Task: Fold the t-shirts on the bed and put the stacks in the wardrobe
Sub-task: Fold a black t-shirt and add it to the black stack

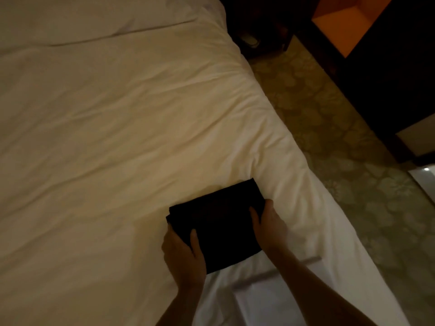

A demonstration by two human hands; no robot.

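Now the folded black t-shirt stack is gripped at both sides by the left hand and right hand on the white-sheeted bed, so a level lift toward the wardrobe is judged next.

One bed is seen, and one folded stack of dark t-shirts is counted on it; the number of shirts within cannot be told. Two hands are counted: one left hand and one right hand.

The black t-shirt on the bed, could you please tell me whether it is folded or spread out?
Folded: the black t-shirt forms a compact rectangle with layered edges, held between both hands.
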